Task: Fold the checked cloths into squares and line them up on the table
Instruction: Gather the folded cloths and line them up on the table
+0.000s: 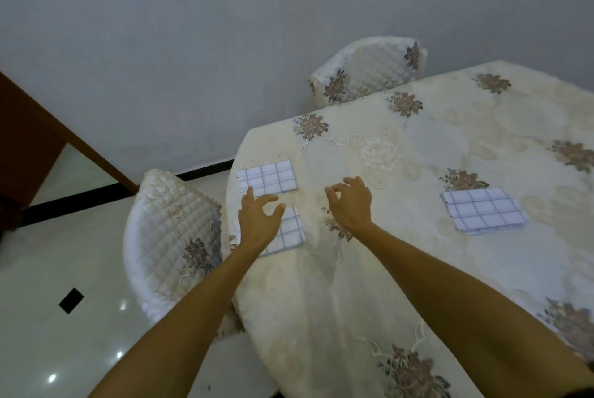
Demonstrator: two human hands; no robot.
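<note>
Head view: my left hand (pixel 258 220) hovers with fingers spread over the near folded cloth (pixel 289 233), my right hand (pixel 350 204) loose and empty beside it — two more squares lie on the table (pixel 385 269), one beyond (pixel 266 180), one far right (pixel 483 210).

— What's the table (pixel 418 237) like from where you stand?

— It wears a cream embroidered tablecloth (pixel 379 153) with brown flower sprays, hanging over the edge toward me.

— And what lies on it?

— Three folded checked cloths. One folded cloth (pixel 266 179) lies just beyond my left hand (pixel 257 220). A second cloth (pixel 289 232) sits under that hand, partly hidden by it. The third cloth (pixel 483 210) lies well off to the right of my right hand (pixel 352 204).
</note>
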